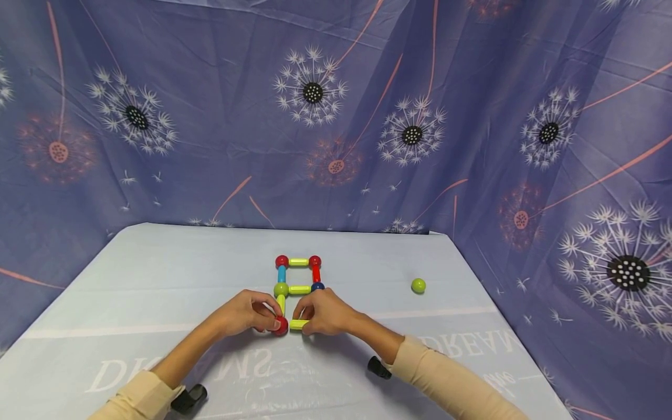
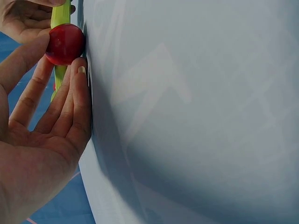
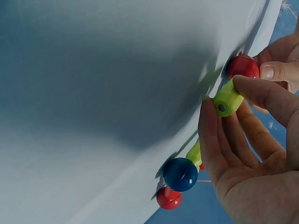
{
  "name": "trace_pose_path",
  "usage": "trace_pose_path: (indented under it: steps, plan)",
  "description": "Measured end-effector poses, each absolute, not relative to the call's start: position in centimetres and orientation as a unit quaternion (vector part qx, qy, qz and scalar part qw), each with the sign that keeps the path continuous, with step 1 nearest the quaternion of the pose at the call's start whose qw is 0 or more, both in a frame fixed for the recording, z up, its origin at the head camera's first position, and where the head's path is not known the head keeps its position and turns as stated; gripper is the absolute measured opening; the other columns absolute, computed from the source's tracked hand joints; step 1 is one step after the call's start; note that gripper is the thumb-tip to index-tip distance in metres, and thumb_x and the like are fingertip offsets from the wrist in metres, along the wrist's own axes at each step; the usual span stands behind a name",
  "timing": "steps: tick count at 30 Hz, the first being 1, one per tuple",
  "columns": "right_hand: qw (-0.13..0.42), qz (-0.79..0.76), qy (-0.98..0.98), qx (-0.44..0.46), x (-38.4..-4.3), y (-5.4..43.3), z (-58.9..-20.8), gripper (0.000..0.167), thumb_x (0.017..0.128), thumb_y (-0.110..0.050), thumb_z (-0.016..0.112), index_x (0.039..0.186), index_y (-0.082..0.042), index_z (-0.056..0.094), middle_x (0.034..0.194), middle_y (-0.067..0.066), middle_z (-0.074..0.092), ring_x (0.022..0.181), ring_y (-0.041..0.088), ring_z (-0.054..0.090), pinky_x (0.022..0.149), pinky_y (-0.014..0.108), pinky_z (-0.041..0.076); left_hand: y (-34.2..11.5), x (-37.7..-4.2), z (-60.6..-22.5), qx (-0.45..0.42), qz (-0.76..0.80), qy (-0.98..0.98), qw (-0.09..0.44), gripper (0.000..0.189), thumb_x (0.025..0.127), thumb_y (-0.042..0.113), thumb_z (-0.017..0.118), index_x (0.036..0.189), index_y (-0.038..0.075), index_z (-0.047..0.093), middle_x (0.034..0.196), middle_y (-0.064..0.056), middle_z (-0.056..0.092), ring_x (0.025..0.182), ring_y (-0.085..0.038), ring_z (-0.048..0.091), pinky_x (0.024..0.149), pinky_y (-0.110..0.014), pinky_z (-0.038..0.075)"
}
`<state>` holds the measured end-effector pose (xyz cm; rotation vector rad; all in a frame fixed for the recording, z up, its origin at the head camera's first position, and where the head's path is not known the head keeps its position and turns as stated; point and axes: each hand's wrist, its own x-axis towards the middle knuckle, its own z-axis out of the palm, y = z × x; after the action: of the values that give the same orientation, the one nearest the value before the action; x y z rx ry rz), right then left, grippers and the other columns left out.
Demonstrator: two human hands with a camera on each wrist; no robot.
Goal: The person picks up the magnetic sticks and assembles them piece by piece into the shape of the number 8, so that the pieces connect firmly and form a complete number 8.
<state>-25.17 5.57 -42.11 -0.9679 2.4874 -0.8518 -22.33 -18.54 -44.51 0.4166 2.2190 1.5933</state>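
Note:
My left hand (image 1: 251,312) holds a red ball (image 1: 280,325) between thumb and fingers at the near end of a ball-and-rod frame. A yellow-green rod (image 1: 281,304) runs from that ball to a green ball (image 1: 281,289). In my right hand (image 1: 326,312), thumb and fingers pinch another yellow-green rod (image 1: 298,324), its inner end pointing at the red ball. The right wrist view shows a small metal disc in the rod's outer end (image 3: 222,108). A dark blue ball (image 3: 180,174) lies just beyond the right hand, partly hidden by it in the head view.
The frame's far square has two red balls (image 1: 282,261), a blue rod (image 1: 282,274), a red rod (image 1: 316,274) and yellow-green rods (image 1: 299,262). A loose green ball (image 1: 418,285) lies right on the pale cloth-covered table (image 1: 210,251). A patterned curtain (image 1: 236,116) hangs behind.

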Motion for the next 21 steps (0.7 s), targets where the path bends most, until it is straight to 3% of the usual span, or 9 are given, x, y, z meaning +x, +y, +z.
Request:
trace_pose_path:
  steps: [21]
  plan:
    - [0.164,-0.310,0.872,-0.341,-25.34,5.51,-42.48,0.023,0.075,0.002,0.082,0.093,-0.011,0.079,0.082,-0.004,0.076,0.074,-0.002,0.066,0.069,0.016,0.053,-18.46,-22.07,-44.32,0.155,0.571,0.784,0.186,0.024,0.086,0.012,0.079,0.104,-0.002,0.071,0.095,-0.017,0.077,0.080,-0.016,0.069,0.068,-0.034,0.056]
